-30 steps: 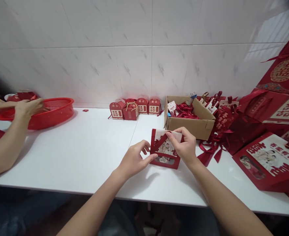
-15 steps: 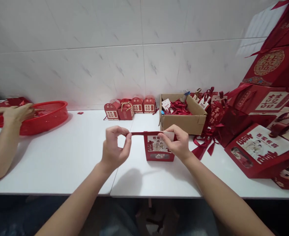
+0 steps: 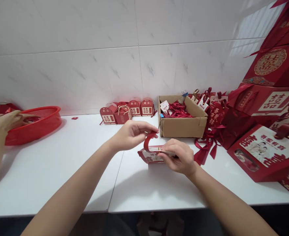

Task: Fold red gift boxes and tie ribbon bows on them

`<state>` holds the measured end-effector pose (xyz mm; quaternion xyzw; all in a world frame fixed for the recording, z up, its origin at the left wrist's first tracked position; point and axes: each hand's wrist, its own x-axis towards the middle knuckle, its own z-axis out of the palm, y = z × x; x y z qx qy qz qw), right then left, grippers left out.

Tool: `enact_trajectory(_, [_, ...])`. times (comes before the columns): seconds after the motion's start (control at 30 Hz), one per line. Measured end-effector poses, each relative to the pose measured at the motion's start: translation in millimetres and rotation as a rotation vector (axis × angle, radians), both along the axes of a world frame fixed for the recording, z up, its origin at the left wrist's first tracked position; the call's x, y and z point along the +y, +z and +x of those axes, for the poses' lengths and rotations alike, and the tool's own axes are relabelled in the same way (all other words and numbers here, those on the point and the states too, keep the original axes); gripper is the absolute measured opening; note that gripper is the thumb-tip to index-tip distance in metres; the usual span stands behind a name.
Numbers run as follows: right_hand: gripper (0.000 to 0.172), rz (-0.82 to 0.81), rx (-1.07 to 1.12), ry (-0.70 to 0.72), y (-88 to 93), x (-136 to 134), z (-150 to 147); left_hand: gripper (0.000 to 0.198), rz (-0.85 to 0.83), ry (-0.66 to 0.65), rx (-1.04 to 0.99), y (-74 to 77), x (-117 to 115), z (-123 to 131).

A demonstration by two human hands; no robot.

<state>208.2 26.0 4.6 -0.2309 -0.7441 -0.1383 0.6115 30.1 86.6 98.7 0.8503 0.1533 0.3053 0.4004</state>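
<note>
A small red gift box [image 3: 149,157] with a printed picture rests on the white table [image 3: 68,164] in front of me. My right hand [image 3: 177,158] is closed over the box's top, pinning it down. A red paper strip [image 3: 148,141] arches up from the box, and my left hand [image 3: 132,132] pinches its upper end just above and left of the box. Both hands are close together near the table's middle seam.
A cardboard box [image 3: 182,126] of red ribbons and tags stands behind the gift box. Several small red boxes [image 3: 125,111] line the tiled wall. Large red gift boxes [image 3: 264,147] pile up at the right. Another person's hand [image 3: 4,119] is at a red basket [image 3: 40,126], far left.
The box was upright with the strip stretched flat to the left; now the strip is curved over the top, my left hand has moved right, and my right hand presses down on the box.
</note>
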Motion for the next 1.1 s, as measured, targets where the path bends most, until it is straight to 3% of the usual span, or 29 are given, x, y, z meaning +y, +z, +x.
enact_trajectory(0.1, [0.015, 0.0, -0.001, -0.023, 0.2, 1.5, 1.3, 0.02, 0.033, -0.038, 0.119, -3.2, 2.6, 0.2])
enact_trajectory(0.27, [0.014, 0.031, -0.032, -0.072, 3.4, 4.5, 4.1, 0.02, 0.163, 0.075, 0.112, -2.3, -1.4, 9.8])
enact_trajectory(0.53, [0.017, 0.03, -0.036, -0.064, 5.6, 6.6, 5.9, 0.015, 0.087, 0.153, 0.097, -15.0, -4.3, 9.4])
enact_trajectory(0.87, [0.014, 0.012, -0.031, -0.027, 6.0, 6.0, 3.1, 0.022, -0.064, -0.021, 0.216, -9.9, -4.1, 1.2])
enact_trajectory(0.97, [0.014, 0.008, -0.019, -0.018, 6.5, 5.5, 2.2, 0.024, -0.137, -0.053, 0.194, -14.2, -6.5, -2.6])
enact_trajectory(1.1, [0.014, 0.002, -0.011, -0.011, 6.4, 5.0, 0.4, 0.023, -0.092, 0.007, 0.107, -26.3, -10.1, -6.9])
